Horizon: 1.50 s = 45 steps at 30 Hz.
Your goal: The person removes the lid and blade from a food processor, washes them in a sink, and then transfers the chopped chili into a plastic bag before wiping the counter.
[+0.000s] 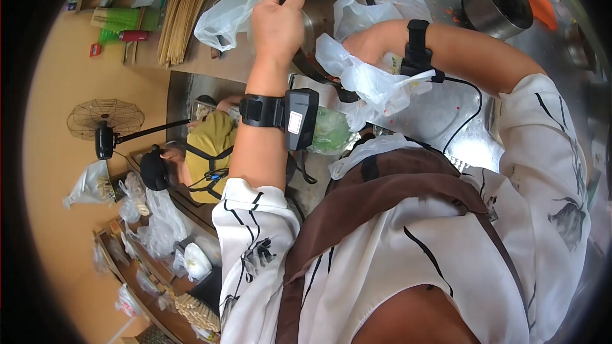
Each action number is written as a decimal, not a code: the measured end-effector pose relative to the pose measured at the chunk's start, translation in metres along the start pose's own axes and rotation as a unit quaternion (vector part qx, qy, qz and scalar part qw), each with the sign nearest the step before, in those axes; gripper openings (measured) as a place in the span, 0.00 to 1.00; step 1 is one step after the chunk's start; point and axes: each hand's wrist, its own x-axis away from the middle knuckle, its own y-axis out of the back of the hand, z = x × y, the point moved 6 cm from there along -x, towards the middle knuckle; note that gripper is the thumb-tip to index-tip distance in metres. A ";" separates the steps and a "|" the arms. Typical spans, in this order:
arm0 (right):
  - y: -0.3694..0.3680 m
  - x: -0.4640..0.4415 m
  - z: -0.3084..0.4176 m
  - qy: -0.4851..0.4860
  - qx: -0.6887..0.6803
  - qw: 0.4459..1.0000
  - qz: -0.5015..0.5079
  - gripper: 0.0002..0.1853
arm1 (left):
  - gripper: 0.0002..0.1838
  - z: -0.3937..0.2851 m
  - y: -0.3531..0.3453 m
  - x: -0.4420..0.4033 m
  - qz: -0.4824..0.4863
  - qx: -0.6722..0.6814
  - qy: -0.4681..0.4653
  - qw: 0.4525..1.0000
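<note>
- Closest is a brown apron (382, 185) over a white shirt with black marks.
- A black cord (479, 105) runs from the right wrist strap (417, 51) and loops over the metal table (475, 143). It could snag if the right arm pulls far, because the loop hangs loose.
- The right hand (366, 44) is tucked among thin white plastic bags (363, 83), beside the pot. I cannot tell if its fingers are spread or pinching. The bag could rip if it is pulled hard, since it looks very thin.
- The big metal pot (326, 3) sits past the arms, at the top, between the two hands.
- The left hand (279, 22) has its thumb and finger bent over the pot's dark left edge, pinching it. The pot could tip if only that side is lifted.
- Farther off, a person in a yellow top (213, 143) works by a wall, and a fan (105, 124) stands beyond.
- Hard to see: the right fingertips are behind plastic. The top of the pot is cut off, and bags cover part of it. What is in the pot is not clear. The green thing (328, 130) under the left arm is partly blocked, so I cannot name it.
</note>
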 end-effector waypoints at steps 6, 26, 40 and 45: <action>0.020 0.019 0.031 -0.102 0.020 0.994 -0.035 0.19 | 0.23 0.002 0.002 -0.006 0.009 0.006 0.026 1.000; 0.108 -0.032 0.013 -0.239 0.146 0.889 -0.362 0.23 | 0.22 0.008 0.027 0.015 0.016 0.116 0.060 0.991; 0.039 -0.102 0.073 0.017 0.228 0.966 -0.119 0.16 | 0.22 0.017 0.039 0.021 0.045 0.161 0.058 0.984; 0.026 -0.087 0.038 0.113 0.348 0.926 -0.093 0.14 | 0.23 0.007 0.033 0.020 0.062 0.109 0.033 0.992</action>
